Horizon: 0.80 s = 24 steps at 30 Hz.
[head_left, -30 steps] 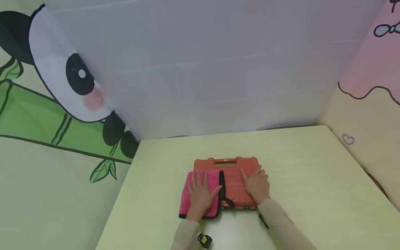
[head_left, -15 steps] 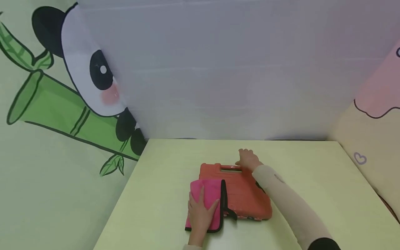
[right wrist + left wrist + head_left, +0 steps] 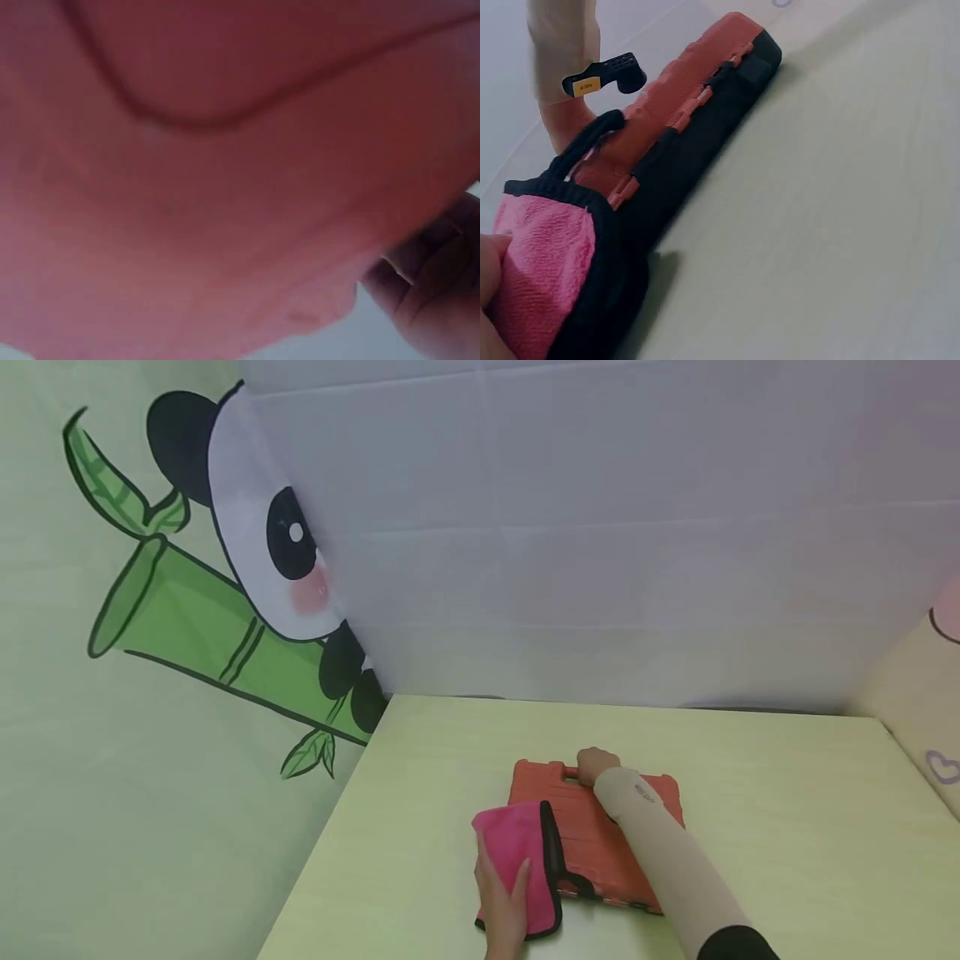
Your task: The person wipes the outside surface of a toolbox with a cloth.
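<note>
In the head view a red-orange case with a black underside lies on the table, its handle side away from the person. The right hand grips the handle, fingers curled round it; in the right wrist view the fingers bend at the edge of the case. A folded pink cloth item with black trim and a black strap sits at the near left of the case, partly against it. The left hand holds it, thumb on top, its other fingers along the left side.
The pale yellow table reaches back to a whitish wall sheet. A panda and bamboo picture covers the left wall. In the left wrist view a small black device is strapped at the right sleeve.
The right hand has moved from the case's right side to its handle and closed on it. The case has turned slightly. The left hand has gone from lying flat on the pink item to holding it.
</note>
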{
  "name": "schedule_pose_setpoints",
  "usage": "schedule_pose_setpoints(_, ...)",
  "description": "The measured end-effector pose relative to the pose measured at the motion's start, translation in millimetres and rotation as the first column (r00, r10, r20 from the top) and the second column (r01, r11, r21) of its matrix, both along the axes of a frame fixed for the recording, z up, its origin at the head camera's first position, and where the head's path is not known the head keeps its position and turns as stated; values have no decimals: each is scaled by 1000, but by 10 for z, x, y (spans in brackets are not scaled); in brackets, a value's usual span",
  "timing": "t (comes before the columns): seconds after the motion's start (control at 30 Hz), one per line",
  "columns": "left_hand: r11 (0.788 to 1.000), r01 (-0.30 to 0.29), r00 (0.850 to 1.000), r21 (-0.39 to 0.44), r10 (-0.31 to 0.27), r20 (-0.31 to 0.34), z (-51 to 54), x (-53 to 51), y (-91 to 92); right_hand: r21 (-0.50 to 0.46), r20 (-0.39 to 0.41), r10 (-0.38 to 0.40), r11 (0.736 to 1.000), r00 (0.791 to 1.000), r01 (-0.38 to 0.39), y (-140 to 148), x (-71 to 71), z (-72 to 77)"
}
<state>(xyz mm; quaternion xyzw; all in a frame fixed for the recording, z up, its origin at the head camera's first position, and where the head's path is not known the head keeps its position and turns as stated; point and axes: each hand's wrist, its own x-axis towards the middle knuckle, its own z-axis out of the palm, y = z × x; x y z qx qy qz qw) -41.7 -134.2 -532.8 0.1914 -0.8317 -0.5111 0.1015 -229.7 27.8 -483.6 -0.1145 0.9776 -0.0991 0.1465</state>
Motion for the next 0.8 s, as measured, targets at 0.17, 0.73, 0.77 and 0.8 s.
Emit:
schedule_pose_setpoints(0.17, 991, -57, 998, 118, 57, 0, -59, 43, 86, -8, 24, -22, 1000, 999, 22, 93, 27, -84)
schedule_pose_setpoints(0.73, 928, -237, 971, 289, 236, 36, -108, 48, -280, -79, 63, 66, 995, 996, -61, 266, -228, 374)
schedule_pose_setpoints(0.77, 922, -241, 969, 303, 245, 27, -97, 45, -298, -85, 50, 78, 994, 996, -74, 264, -252, 484)
schedule_pose_setpoints(0.8, 916, -246, 967, 317, 254, 16, -88, 38, -316, -91, 36, 86, 992, 996, -82, 258, -269, 605)
